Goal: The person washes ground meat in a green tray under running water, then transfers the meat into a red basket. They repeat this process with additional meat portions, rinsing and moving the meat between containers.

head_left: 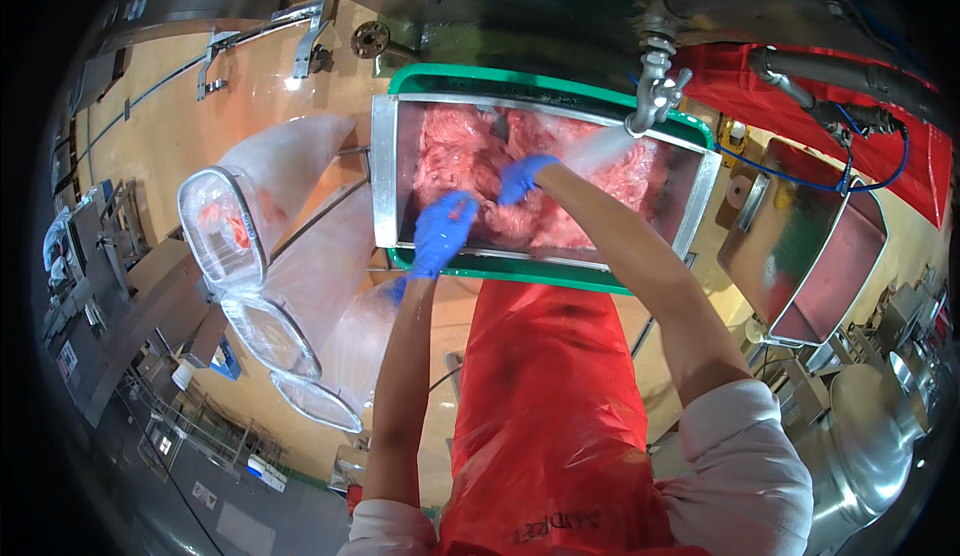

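Pink raw meat [455,151] lies in wet, loose pieces in a rectangular metal basin [385,171], set within a green tub [480,77]. My left hand [441,236], in a blue glove, reaches over the near left side with fingers curled onto the meat's edge. Close by to the right, my right hand [523,179], gloved in blue too, bends down at the wrist, its fingers closed on meat near the middle; the fingertips are partly hidden. Water sprays from a metal tap [655,101] onto the meat at the right.
Left of the basin, clear plastic bags hang open on oval hoops [268,331]; one holds some pink pieces [240,231]. A metal bin [810,256] stands at the right. A blue hose [775,184] runs behind it. My red apron [550,386] is against the near side.
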### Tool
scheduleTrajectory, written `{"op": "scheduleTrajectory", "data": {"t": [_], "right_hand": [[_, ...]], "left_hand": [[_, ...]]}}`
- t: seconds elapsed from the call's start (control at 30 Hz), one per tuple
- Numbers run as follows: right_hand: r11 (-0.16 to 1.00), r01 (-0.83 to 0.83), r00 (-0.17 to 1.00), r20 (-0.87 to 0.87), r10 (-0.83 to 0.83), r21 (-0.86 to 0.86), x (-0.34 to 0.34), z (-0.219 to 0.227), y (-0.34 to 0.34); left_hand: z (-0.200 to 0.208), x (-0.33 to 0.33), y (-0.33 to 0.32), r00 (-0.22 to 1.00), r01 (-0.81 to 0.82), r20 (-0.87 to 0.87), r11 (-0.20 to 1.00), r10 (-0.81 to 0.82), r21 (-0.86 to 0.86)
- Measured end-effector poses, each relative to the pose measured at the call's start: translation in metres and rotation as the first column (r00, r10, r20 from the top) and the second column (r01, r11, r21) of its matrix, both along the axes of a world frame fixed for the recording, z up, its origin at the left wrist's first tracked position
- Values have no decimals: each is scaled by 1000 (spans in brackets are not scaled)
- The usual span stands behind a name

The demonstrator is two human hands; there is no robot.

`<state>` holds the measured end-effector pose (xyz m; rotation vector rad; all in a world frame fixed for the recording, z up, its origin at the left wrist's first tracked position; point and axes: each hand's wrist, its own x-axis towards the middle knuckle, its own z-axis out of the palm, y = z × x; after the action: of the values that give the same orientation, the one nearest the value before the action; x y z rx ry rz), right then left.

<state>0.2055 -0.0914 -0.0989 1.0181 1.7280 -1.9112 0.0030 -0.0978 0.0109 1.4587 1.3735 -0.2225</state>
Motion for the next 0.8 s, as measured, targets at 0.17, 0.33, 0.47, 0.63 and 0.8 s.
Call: {"op": "scheduleTrajectory", "data": {"t": [0.17,0.33,0.47,0.63,0.8], "right_hand": [[948,163,971,128,-203,273,48,105,-89],[252,934,280,-78,-957,254,106,114,-157],[175,592,341,-48,-939,787,170,80,-123],[205,867,228,5,-974,454,138,-16,-98],[779,573,719,300,-627,255,51,46,-75]], "left_hand": [[-93,13,35,842,-466,341,883,419,65],[-143,83,38,772,-248,440,855,458,-455],[-154,126,9,878,-46,419,913,231,-406],[-127,148,-29,931,259,340,899,-134,-352],[25,126,-7,865,448,-67,825,-498,-343]]}}
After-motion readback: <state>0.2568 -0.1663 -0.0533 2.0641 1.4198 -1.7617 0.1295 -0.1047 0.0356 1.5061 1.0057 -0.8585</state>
